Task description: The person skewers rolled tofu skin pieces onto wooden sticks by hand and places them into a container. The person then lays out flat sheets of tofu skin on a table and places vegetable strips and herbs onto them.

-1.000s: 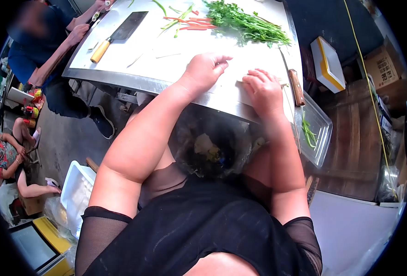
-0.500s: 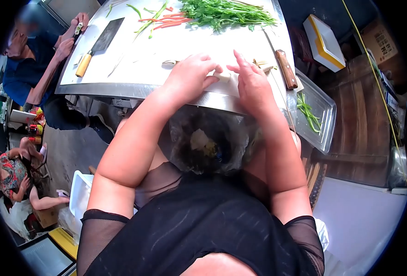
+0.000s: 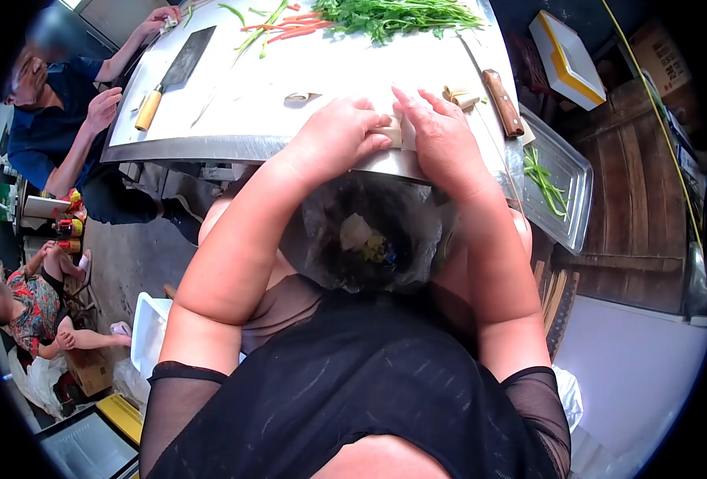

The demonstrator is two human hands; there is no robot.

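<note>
At the near edge of the white board (image 3: 234, 104), a small pale roll or folded strip (image 3: 393, 132) lies between my hands, mostly covered by fingers. My left hand (image 3: 345, 132) has its fingers curled down with the tips on this piece. Alongside it, my right hand (image 3: 443, 140) rests with fingers stretched forward, its inner edge against the piece. A beige rolled bundle (image 3: 461, 97) sits just beyond my right hand. Past my left hand is a small pale curled piece (image 3: 299, 97). The wooden-handled knife (image 3: 503, 102) lies right of both hands.
Leafy green herbs (image 3: 393, 17) and red and green strips (image 3: 293, 30) lie at the back. A cleaver (image 3: 179, 70) rests at left. Beside the table are a clear tray (image 3: 565, 188) with green pieces and a lined bin (image 3: 373, 231). A co-worker (image 3: 58, 136) sits left; another person sits farther back.
My right hand has come down beside the pale piece, its fingers closer together. My left fingers have moved lower over it. The co-worker's hands have moved apart.
</note>
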